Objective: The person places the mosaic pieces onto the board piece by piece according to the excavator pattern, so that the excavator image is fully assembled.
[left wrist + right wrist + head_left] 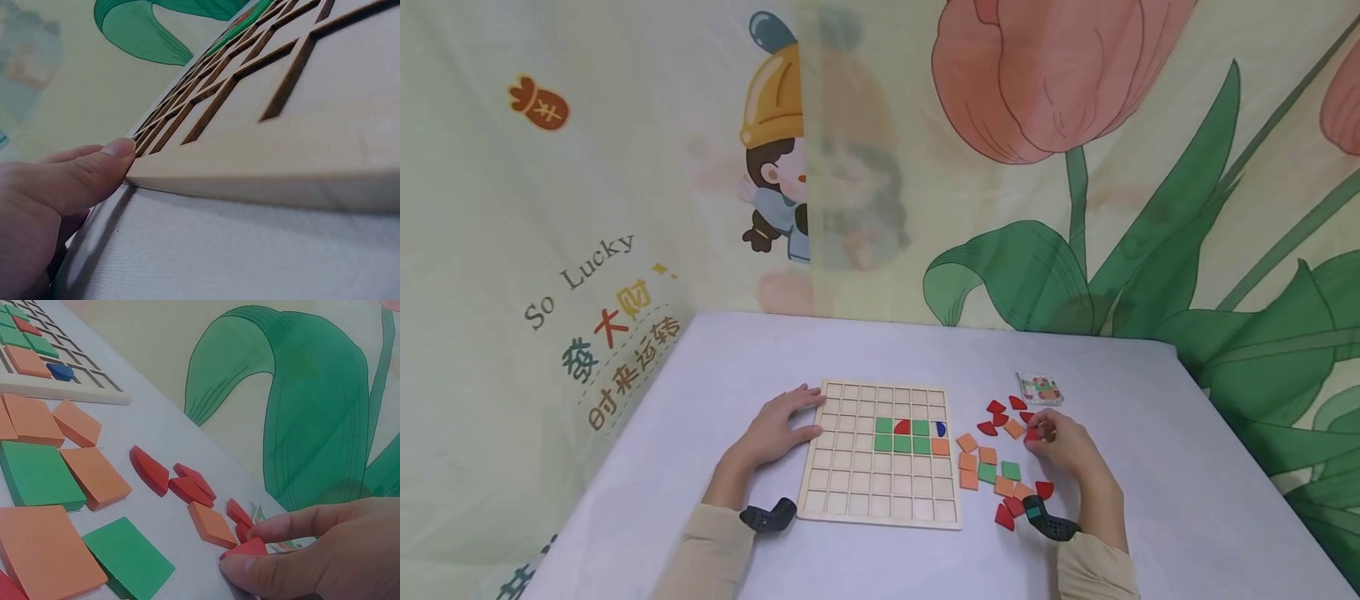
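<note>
Against the left edge of the wooden grid board (880, 454) I see my left hand (775, 433) lying flat, fingers (94, 172) relaxed, thumb touching the rim. Right of the board, my right hand (1067, 450) rests on the table (1150, 467), fingers (294, 569) pinching a red piece (247, 549) among loose tiles.

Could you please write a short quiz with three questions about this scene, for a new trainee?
1. True or false: the left hand rests against the edge of the wooden grid board.
2. What does the right hand pinch? A) a green square B) a red piece C) the blue piece
3. How many blue pieces lie in the board?

Key:
1. True; its thumb touches the board's edge.
2. B, the red piece.
3. One.
</note>
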A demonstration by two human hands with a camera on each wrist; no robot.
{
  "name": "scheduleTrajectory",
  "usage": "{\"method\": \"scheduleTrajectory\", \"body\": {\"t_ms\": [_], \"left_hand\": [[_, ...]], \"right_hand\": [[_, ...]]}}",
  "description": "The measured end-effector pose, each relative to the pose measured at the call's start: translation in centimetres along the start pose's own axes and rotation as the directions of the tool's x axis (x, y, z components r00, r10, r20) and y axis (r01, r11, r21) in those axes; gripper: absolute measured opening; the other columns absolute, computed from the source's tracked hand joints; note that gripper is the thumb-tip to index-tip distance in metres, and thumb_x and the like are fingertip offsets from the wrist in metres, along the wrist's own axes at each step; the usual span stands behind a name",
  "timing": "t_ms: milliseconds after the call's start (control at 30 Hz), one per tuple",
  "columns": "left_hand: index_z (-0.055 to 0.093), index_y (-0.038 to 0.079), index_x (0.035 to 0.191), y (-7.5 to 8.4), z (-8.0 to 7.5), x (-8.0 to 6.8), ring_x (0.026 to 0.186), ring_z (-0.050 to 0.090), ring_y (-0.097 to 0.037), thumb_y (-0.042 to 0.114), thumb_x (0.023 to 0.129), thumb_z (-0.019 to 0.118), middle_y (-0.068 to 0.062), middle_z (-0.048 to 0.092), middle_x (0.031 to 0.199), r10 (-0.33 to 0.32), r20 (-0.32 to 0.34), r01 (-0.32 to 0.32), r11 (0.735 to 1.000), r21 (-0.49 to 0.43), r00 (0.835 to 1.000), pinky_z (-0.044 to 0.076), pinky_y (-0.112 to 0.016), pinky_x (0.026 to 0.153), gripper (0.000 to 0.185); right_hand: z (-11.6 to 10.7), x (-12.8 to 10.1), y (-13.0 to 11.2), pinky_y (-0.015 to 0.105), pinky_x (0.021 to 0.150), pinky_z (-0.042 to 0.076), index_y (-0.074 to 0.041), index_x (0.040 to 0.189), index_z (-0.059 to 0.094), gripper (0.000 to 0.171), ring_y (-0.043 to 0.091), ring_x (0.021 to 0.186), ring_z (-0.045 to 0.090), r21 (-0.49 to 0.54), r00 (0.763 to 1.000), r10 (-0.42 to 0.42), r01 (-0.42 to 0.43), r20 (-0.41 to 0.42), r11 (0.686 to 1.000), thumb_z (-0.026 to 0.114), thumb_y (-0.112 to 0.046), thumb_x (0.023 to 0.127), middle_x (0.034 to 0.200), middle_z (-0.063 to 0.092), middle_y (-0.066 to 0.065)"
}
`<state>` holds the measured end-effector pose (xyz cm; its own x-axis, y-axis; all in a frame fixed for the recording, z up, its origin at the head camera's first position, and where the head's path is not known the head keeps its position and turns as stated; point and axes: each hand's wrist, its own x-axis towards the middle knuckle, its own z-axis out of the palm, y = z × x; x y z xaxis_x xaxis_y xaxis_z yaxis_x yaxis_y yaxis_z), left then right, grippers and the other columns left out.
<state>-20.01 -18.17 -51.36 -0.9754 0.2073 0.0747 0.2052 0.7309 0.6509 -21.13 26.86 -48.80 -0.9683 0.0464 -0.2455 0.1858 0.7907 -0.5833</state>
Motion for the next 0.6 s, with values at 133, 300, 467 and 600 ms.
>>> {"method": "scheduleTrajectory", "body": {"t_ms": [133,300,467,600], "left_hand": [[0.054,0.015,0.135,0.1,0.0,0.0,0.144,0.027,-0.030,0.033,0.085,0.069,-0.004,0.044,0.148,-0.007,0.000,0.007,1.000,0.005,1.000,0.021,-0.057,0.116,0.055],[0.054,0.015,0.135,0.2,0.2,0.1,0.144,0.027,-0.030,0.034,0.084,0.069,-0.004,0.044,0.148,-0.015,0.003,0.015,1.000,-0.005,1.000,0.021,-0.056,0.117,0.056],[0.054,0.014,0.134,0.1,0.1,0.1,0.143,0.028,-0.030,0.032,0.084,0.070,-0.004,0.045,0.148,0.009,0.007,-0.009,1.000,-0.013,1.000,0.022,-0.056,0.116,0.056],[0.055,0.013,0.134,-0.1,0.0,0.0,0.142,0.030,-0.031,0.031,0.084,0.070,-0.005,0.046,0.147,0.024,-0.004,-0.024,1.000,-0.005,1.000,0.024,-0.056,0.115,0.055]], "right_hand": [[-0.1,0.0,-0.1,0.035,0.076,0.057,-0.004,0.114,0.054,0.036,0.027,0.093,0.053,0.001,1.000,-0.001,0.001,0.001,1.000,0.072,-0.012,0.083,0.099,0.058,0.015],[-0.3,-0.2,0.0,0.038,0.078,0.058,-0.004,0.117,0.056,0.037,0.030,0.097,0.053,-0.009,1.000,0.007,-0.007,0.007,1.000,0.071,-0.014,0.084,0.103,0.058,0.017],[-0.3,-0.3,-0.2,0.040,0.079,0.058,-0.005,0.120,0.057,0.039,0.031,0.098,0.054,-0.048,1.000,0.014,-0.015,-0.022,0.999,0.071,-0.018,0.085,0.105,0.058,0.019],[0.0,-0.2,-1.1,0.039,0.078,0.058,-0.004,0.121,0.058,0.042,0.030,0.096,0.055,-0.057,0.999,-0.010,0.008,-0.046,0.998,0.071,-0.021,0.085,0.104,0.060,0.018]]}}
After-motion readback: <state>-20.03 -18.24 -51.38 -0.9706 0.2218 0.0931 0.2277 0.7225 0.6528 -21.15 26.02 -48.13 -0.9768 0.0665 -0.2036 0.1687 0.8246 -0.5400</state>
